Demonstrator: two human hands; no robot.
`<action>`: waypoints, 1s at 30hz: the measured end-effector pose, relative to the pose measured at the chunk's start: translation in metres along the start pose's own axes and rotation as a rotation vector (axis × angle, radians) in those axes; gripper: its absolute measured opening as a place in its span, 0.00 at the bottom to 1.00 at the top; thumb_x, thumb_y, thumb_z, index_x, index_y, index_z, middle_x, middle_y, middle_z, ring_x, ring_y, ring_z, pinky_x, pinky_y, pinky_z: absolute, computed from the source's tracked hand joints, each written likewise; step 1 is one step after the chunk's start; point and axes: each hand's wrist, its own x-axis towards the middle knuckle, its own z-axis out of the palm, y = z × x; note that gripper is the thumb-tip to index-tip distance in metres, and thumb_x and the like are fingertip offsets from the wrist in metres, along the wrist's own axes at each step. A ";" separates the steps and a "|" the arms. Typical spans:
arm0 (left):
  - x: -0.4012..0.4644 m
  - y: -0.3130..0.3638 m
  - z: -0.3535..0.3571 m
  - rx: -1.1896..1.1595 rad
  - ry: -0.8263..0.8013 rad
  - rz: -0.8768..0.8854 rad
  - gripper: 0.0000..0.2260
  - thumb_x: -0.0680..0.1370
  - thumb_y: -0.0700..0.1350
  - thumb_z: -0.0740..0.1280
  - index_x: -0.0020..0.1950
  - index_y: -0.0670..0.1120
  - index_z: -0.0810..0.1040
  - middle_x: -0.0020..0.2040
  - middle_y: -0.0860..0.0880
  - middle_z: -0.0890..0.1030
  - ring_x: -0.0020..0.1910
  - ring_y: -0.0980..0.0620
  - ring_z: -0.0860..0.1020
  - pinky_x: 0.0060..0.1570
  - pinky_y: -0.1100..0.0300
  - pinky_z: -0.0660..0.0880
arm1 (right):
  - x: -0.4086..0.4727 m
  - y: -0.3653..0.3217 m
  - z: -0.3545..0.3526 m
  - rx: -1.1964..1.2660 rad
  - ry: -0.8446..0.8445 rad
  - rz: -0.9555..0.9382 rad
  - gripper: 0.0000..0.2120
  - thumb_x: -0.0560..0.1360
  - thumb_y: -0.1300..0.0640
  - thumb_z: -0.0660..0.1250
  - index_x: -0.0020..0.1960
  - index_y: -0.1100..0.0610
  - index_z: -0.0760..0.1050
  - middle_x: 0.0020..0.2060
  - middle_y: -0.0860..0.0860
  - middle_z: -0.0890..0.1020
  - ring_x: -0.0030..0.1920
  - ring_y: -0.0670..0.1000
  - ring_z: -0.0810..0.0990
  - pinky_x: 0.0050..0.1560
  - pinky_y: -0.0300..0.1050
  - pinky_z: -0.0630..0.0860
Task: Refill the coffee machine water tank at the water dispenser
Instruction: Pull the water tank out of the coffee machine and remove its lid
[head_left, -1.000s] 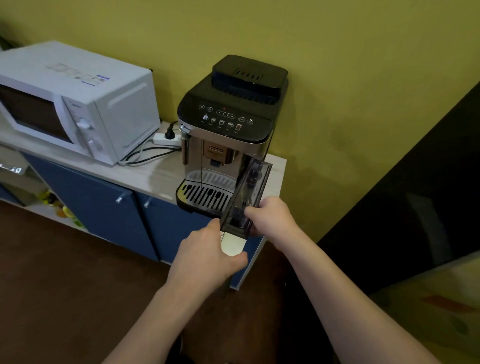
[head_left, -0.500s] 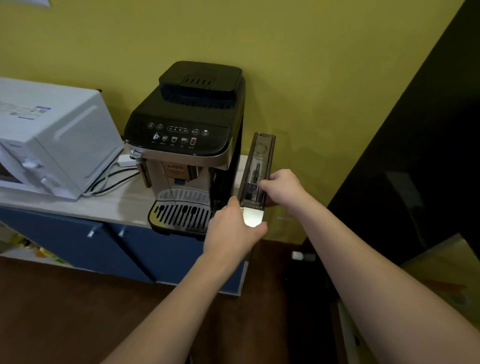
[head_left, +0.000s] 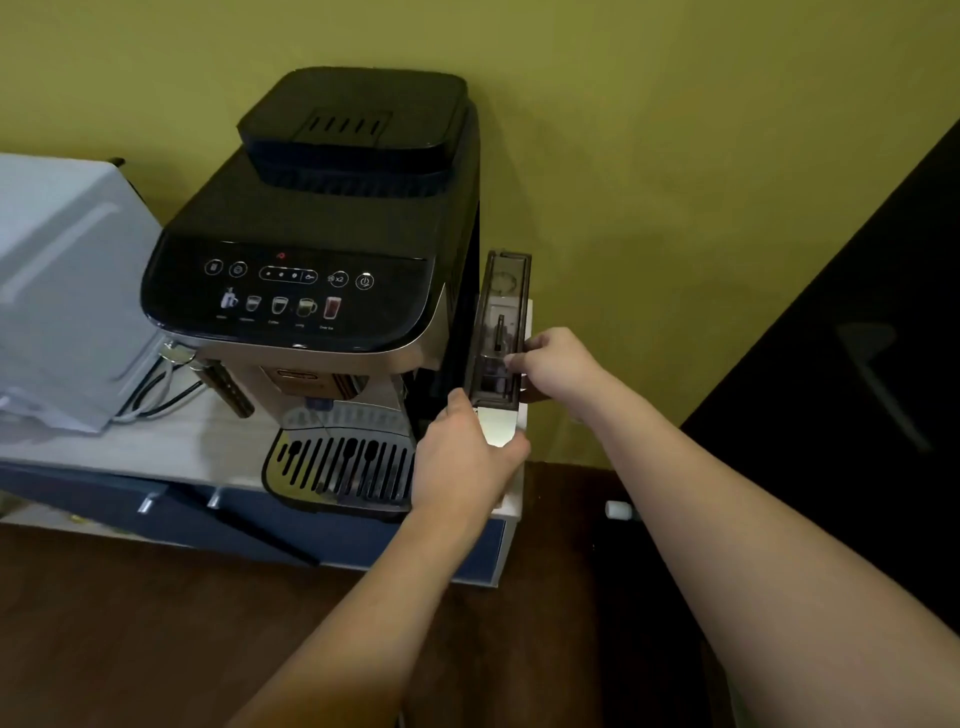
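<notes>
A black and silver coffee machine (head_left: 322, 270) stands on a pale counter (head_left: 156, 441). Its narrow smoky water tank (head_left: 500, 312) stands upright just to the right of the machine, apart from its side. My right hand (head_left: 558, 366) grips the tank's near right edge. My left hand (head_left: 462, 460) holds the tank's near lower end, where a white panel shows, with the thumb on the left side. No water dispenser is in sight.
A white microwave (head_left: 62, 291) sits left of the machine, with cables (head_left: 156, 384) between them. Blue cabinet doors (head_left: 218, 525) lie below the counter. A yellow wall is behind, and a dark panel (head_left: 841, 364) rises at the right. A small white object (head_left: 617, 510) lies on the floor.
The tank went from tilted at the machine's front corner to upright beside its right side. Both hands moved with it, and my view came closer to the machine.
</notes>
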 end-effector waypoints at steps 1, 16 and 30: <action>0.001 -0.002 0.000 -0.001 0.001 -0.001 0.30 0.70 0.59 0.69 0.67 0.44 0.68 0.55 0.45 0.80 0.50 0.44 0.80 0.42 0.53 0.78 | 0.002 0.001 0.002 0.030 -0.005 0.004 0.07 0.76 0.62 0.70 0.48 0.67 0.77 0.41 0.60 0.81 0.38 0.57 0.80 0.40 0.53 0.83; -0.002 0.003 -0.009 0.023 -0.073 -0.022 0.34 0.71 0.61 0.69 0.70 0.45 0.65 0.58 0.45 0.80 0.53 0.46 0.80 0.47 0.51 0.80 | -0.004 0.000 -0.002 0.135 -0.049 0.063 0.07 0.77 0.59 0.69 0.41 0.57 0.75 0.42 0.57 0.80 0.43 0.54 0.79 0.41 0.48 0.81; 0.020 0.056 -0.033 0.209 0.068 0.329 0.14 0.81 0.44 0.61 0.66 0.43 0.72 0.62 0.45 0.74 0.59 0.46 0.75 0.56 0.52 0.74 | 0.027 0.013 -0.048 -0.356 0.127 -0.266 0.20 0.80 0.61 0.61 0.72 0.59 0.70 0.67 0.58 0.76 0.66 0.58 0.75 0.67 0.50 0.72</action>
